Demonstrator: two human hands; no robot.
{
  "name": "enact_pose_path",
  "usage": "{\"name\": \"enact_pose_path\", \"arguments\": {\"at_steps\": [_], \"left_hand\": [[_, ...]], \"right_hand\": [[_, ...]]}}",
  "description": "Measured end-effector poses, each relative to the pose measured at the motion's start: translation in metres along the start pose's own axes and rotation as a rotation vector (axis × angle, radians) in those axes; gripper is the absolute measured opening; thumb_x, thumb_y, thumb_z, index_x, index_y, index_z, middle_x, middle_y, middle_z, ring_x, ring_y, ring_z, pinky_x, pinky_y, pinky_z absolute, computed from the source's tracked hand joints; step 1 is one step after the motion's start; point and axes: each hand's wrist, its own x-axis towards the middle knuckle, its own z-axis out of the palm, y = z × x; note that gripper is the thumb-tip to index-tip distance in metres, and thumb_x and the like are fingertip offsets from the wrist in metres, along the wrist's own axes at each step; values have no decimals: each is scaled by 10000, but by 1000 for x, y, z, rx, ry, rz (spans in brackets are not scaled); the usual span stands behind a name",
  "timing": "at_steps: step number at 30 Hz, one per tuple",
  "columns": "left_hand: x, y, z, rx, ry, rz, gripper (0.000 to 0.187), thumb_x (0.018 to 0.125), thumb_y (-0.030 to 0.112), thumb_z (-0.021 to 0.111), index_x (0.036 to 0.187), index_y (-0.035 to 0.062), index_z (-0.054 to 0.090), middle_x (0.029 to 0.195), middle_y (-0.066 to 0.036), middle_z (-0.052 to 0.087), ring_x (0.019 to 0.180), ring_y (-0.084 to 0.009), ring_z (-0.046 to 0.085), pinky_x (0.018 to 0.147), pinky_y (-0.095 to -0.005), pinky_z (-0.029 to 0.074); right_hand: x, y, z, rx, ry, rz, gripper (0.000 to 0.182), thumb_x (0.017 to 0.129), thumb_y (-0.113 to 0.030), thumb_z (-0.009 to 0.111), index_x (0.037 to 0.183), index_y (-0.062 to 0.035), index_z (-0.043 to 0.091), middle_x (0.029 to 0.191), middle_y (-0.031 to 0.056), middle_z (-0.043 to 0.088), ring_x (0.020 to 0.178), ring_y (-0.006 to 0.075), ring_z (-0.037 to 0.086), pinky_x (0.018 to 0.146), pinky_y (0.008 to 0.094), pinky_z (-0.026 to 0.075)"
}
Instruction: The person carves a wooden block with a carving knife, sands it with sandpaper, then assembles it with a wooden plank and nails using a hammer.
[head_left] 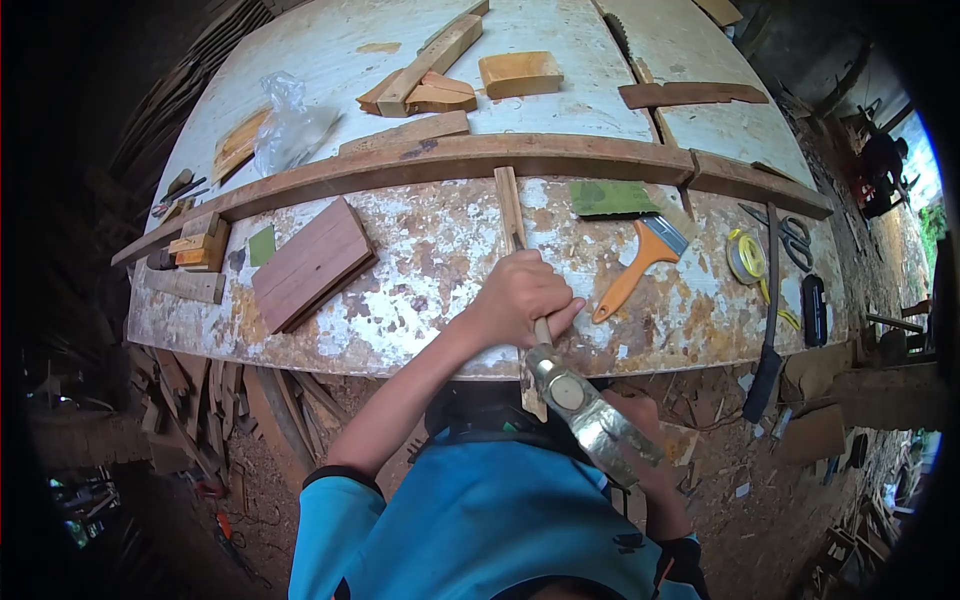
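Gripping a narrow pale wooden strip (512, 215) at the worn white workbench (420, 250) edge, the left hand (520, 300) is clenched; the right hand (640, 420) wraps a silvery metal hammer (585, 410). A glancing blow might hit those knuckles.

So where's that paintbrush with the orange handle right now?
The orange-handled brush lies on the worn table, just right of the left hand, below a green sanding sheet and left of a yellow tape roll.
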Motion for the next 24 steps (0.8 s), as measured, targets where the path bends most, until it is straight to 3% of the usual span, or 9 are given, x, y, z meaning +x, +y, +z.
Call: {"name": "enact_pose_path", "arguments": {"at_steps": [3, 5, 8, 11, 14, 17, 21, 24], "left_hand": [[3, -10, -4, -34, 46, 1, 355, 691, 45, 612, 471, 81, 336, 435, -48, 337, 380, -223, 361, 431, -340, 285], [3, -12, -9, -69, 54, -11, 362, 700, 62, 619, 468, 77, 341, 423, -57, 340, 377, -239, 370, 425, -339, 295], [-4, -7, -11, -193, 106, -35, 362, 691, 48, 622, 467, 75, 339, 423, -60, 332, 373, -240, 353, 420, -341, 290], [2, 1, -13, -183, -6, 66, 339, 690, 42, 618, 474, 72, 358, 443, -60, 350, 396, -235, 370, 416, -344, 292], [1, -2, -16, -192, -45, 45, 321, 692, 47, 619, 483, 71, 376, 454, -60, 368, 405, -233, 386, 420, -341, 303], [1, -1, -13, -148, -66, 58, 310, 692, 53, 622, 490, 68, 388, 458, -63, 377, 408, -235, 398, 424, -339, 313], [2, 0, -15, -149, -49, 38, 313, 694, 48, 621, 488, 71, 386, 457, -64, 375, 407, -235, 402, 426, -336, 323], [2, -2, -17, -156, -60, 19, 325, 698, 41, 618, 486, 73, 375, 458, -65, 375, 405, -237, 402, 428, -336, 328]], "right_hand": [[-15, 9, 7, -95, -15, -70, 288, 612, -79, 703, 880, -21, 616, 774, 167, 623, 658, 320, 627, 554, 351, 478], [-23, -4, 3, -231, 41, -369, 266, 598, -115, 724, 828, -36, 614, 689, 102, 600, 601, 262, 615, 544, 337, 474], [-24, -14, 3, -328, 117, -348, 277, 572, -129, 738, 797, -47, 601, 688, 79, 587, 595, 234, 608, 531, 328, 467], [-19, -4, 2, -373, 132, -290, 300, 548, -124, 736, 802, -51, 596, 696, 74, 588, 603, 236, 609, 525, 329, 464], [-15, 0, 6, -346, 149, -221, 339, 522, -121, 722, 832, -66, 597, 696, 63, 585, 604, 248, 603, 526, 337, 465], [-15, 0, 6, -378, 95, -284, 353, 509, -127, 733, 831, -68, 598, 691, 62, 575, 604, 250, 599, 532, 337, 468], [-16, -8, 6, -351, -23, -495, 333, 580, -167, 766, 846, -68, 592, 698, 63, 567, 612, 257, 594, 547, 341, 477], [-5, -7, 11, -369, 33, -297, 362, 593, -182, 775, 879, -71, 582, 698, 72, 565, 615, 266, 593, 559, 357, 486]]}}
